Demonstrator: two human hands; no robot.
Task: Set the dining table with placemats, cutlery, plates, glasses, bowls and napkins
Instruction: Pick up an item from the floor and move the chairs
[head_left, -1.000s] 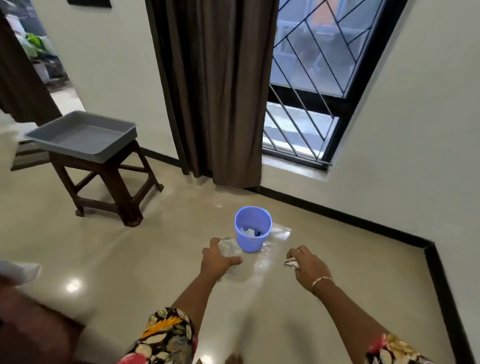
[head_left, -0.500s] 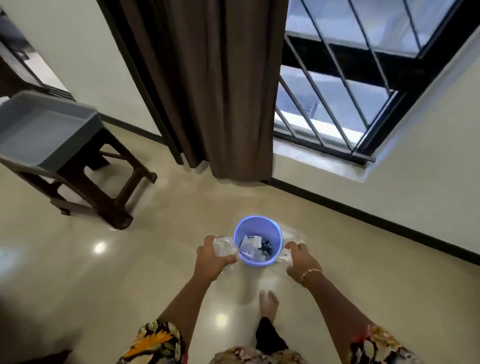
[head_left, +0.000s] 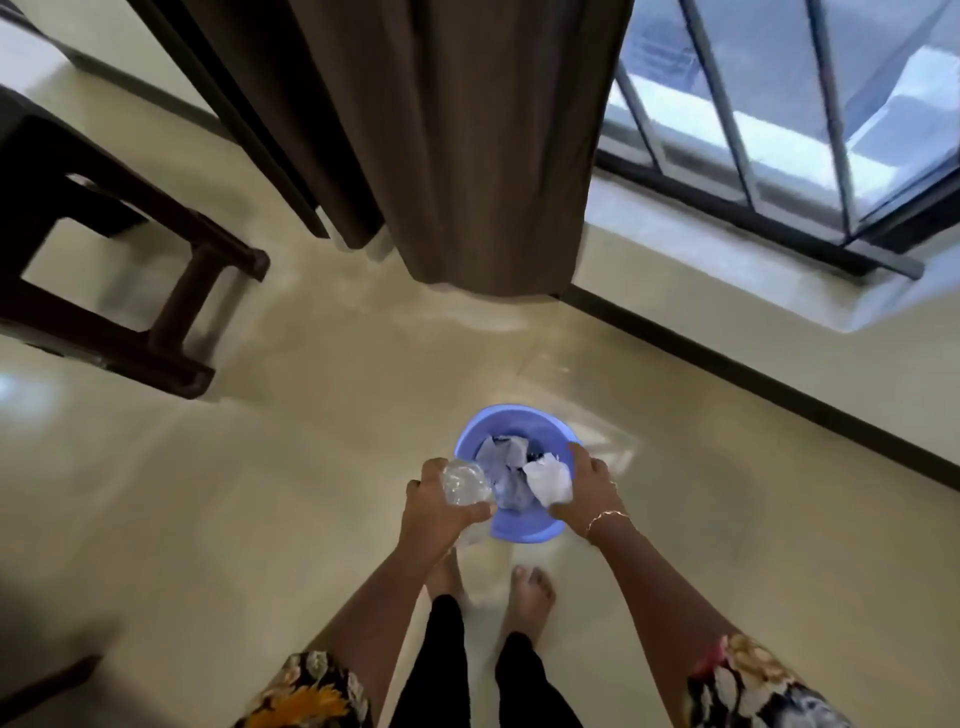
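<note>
Your two hands are apart, both over one blue bin (head_left: 511, 415) on the floor (head_left: 260, 493). Left hand (head_left: 436, 506) grips one clear plastic wad (head_left: 465, 483) at the left rim. Right hand (head_left: 589, 491) grips one white paper wad (head_left: 548, 480) at the right rim. Two bare feet (head_left: 530, 592) near it.

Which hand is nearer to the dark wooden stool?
Left. The left hand is at the edge of the blue bin facing the stool; the right hand is at the opposite edge.
</note>
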